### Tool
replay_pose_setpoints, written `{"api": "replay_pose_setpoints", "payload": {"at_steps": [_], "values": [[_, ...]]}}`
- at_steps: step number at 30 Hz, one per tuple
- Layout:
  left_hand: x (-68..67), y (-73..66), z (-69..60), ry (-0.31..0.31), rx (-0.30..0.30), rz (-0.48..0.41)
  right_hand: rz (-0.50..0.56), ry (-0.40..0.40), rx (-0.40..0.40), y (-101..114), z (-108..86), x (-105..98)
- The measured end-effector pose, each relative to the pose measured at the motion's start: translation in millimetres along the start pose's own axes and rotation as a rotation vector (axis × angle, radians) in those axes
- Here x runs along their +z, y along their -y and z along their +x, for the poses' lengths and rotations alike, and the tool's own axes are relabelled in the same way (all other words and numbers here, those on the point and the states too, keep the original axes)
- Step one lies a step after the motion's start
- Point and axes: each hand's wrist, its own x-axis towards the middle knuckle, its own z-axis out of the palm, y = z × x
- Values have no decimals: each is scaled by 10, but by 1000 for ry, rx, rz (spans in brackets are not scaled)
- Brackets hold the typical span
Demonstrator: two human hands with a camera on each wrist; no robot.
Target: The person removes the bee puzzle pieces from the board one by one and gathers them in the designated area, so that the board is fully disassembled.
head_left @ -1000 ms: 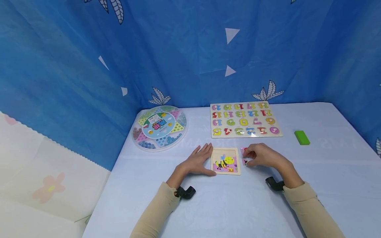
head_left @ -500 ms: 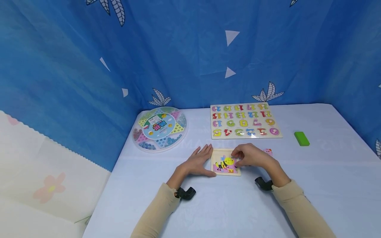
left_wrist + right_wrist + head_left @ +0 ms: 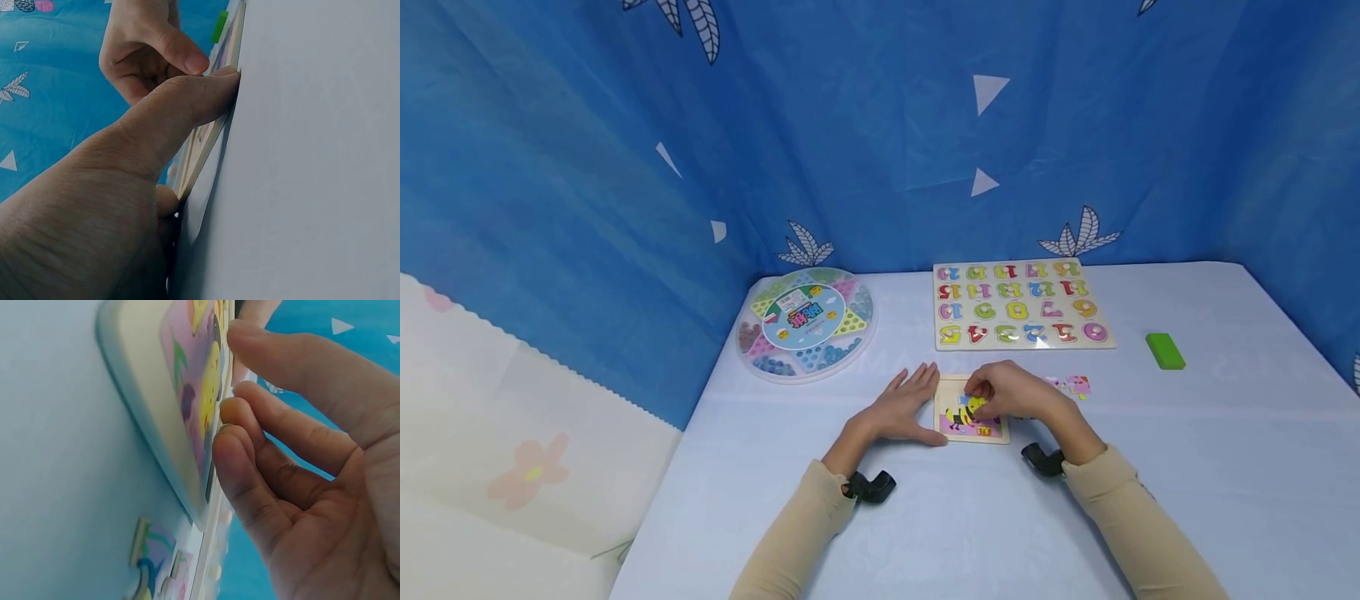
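A small bee jigsaw in a square wooden tray (image 3: 949, 382) lies on the table, with a bare strip along its far side. My left hand (image 3: 901, 410) rests flat at the tray's left edge, fingers spread, thumb on the near corner; the left wrist view shows the thumb (image 3: 209, 94) against the rim. Over the bee, my right hand (image 3: 1011, 392) reaches in from the right with bent fingers. In the right wrist view its thumb and fingertips stand apart at the picture (image 3: 209, 394), and no piece shows between them. Loose jigsaw pieces (image 3: 1078, 385) lie beside the tray, partly hidden.
Behind the tray is a number puzzle board (image 3: 1026, 304). A round game board (image 3: 805, 321) with marbles under a clear cover sits at the back left. To the right lies a green block (image 3: 1165, 351). A blue curtain (image 3: 910, 142) hangs behind the table.
My right hand has moved left from the loose pieces, first to the jigsaw's right side, then over its middle. More loose pieces now show at the right. My left hand stays in place.
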Motion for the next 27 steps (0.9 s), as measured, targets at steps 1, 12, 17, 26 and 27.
{"api": "replay_pose_setpoints", "payload": {"at_steps": [1, 12, 17, 26, 27], "values": [[-3, -4, 0, 0, -1, 0, -2, 0, 2, 2, 6, 6], [1, 9, -6, 5, 10, 18, -32, -1, 8, 13, 35, 46], [-4, 18, -8, 4, 7, 0, -30, -9, 17, 21, 37, 54], [-13, 2, -15, 7, 14, -12, -28, -19, 53, 17, 31, 73], [-14, 1, -15, 7, 14, -7, -32, -20, 54, 18, 31, 73]]}}
